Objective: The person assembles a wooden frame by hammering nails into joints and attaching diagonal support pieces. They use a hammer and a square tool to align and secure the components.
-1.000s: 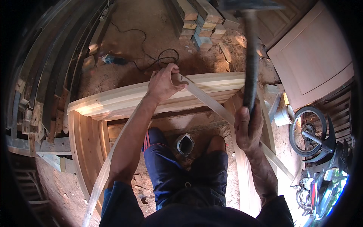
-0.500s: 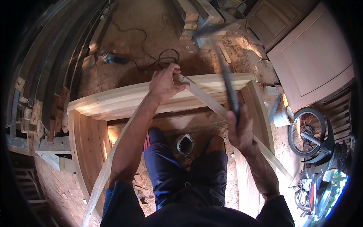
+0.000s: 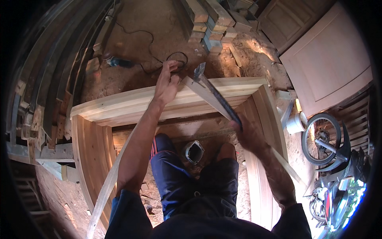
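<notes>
A hammer (image 3: 213, 93) is gripped by its long dark handle in the right hand (image 3: 246, 133), the fingers wrapped around the lower end, and its head is brought down at the top end of a thin diagonal strip (image 3: 209, 97) where that strip crosses the upper rail of a pale wooden door frame (image 3: 119, 107). The left hand (image 3: 166, 81) is laid on that upper rail just beside the hammer head, fingers partly curled as if something small were pinched there; whether a nail is held cannot be told. With the fingers so near the striking point, a glancing blow could be expected to catch them, and a strike off centre could bend a fastener or split the thin strip near its end. A second strip (image 3: 109, 185) is seen running down toward the frame's lower left corner. Beyond the upper rail, a black cable (image 3: 151, 47) is trailed over the dirt floor to a power tool (image 3: 119, 61), close enough to be snagged. Stacked bricks (image 3: 207, 20) are piled farther off, a white bucket (image 3: 296, 123) and a motorbike (image 3: 330, 159) are stood past the frame's right side, and a panelled door (image 3: 326, 59) is propped at the far right.
</notes>
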A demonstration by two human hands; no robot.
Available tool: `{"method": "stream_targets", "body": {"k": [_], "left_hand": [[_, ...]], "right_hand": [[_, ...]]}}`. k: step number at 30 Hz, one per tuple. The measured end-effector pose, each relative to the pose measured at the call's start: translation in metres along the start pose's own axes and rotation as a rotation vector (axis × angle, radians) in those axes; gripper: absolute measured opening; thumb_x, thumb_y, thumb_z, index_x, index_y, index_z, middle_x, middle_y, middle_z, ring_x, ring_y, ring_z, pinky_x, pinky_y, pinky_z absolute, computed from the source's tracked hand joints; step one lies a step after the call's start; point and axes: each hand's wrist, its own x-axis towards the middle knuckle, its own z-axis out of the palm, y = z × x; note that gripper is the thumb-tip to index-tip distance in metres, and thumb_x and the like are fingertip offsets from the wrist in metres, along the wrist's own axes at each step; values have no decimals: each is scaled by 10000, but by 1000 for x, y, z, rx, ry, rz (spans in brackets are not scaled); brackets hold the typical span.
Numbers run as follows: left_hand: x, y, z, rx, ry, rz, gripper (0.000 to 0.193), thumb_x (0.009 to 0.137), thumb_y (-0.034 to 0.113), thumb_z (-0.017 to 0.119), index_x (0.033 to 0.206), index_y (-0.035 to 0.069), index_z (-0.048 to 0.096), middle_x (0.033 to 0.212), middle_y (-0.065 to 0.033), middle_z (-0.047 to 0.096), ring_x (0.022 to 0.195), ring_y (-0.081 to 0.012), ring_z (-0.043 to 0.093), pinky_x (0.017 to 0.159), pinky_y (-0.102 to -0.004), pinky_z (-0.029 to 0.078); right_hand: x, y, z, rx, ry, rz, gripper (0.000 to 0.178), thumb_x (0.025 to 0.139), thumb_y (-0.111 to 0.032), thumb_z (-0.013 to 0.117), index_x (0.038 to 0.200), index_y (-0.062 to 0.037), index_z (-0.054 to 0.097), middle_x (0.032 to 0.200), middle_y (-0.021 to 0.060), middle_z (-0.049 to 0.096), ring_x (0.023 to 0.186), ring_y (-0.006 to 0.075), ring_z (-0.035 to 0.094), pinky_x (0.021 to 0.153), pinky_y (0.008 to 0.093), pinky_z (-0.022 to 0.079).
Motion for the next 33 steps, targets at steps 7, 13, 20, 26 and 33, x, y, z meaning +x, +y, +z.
{"method": "stream_targets", "body": {"k": [7, 13, 20, 26, 33], "left_hand": [[-1, 4, 2, -10, 22, -28, 609, 833, 77, 417, 1433, 33, 326, 1394, -185, 498, 1315, -300, 498, 1113, -412, 371], [2, 3, 0, 5, 14, -32, 619, 820, 65, 403, 1431, 33, 307, 1389, -198, 494, 1319, -298, 491, 1119, -402, 363], [-1, 4, 2, -12, 15, -54, 606, 823, 33, 389, 1423, 29, 301, 1390, -203, 492, 1311, -295, 494, 1121, -402, 362], [0, 6, 1, 6, 28, -55, 598, 823, -10, 366, 1417, 23, 304, 1391, -200, 492, 1306, -292, 499, 1120, -400, 366], [0, 4, 2, 3, 30, -65, 590, 831, -18, 359, 1418, 25, 312, 1374, -200, 509, 1305, -280, 507, 1119, -389, 372]], "right_hand": [[-15, 10, 6, 298, 343, -40, 370, 1003, -285, 599, 1268, -34, 537, 871, 302, 675, 833, 497, 672, 697, 577, 513], [-7, 20, 13, -124, -5, 62, 323, 1026, -257, 563, 1234, -11, 530, 818, 261, 626, 682, 364, 643, 582, 448, 479], [-17, 19, 17, 251, 332, -44, 356, 989, -242, 624, 1220, 16, 543, 853, 219, 660, 739, 401, 651, 665, 480, 508], [-18, 8, -9, 13, 72, 61, 341, 1001, -228, 601, 1255, -8, 545, 871, 223, 669, 772, 432, 669, 663, 503, 511], [-16, 6, 27, 104, 249, -52, 291, 1013, -235, 580, 1199, -14, 548, 840, 207, 647, 712, 380, 660, 639, 458, 502]]}}
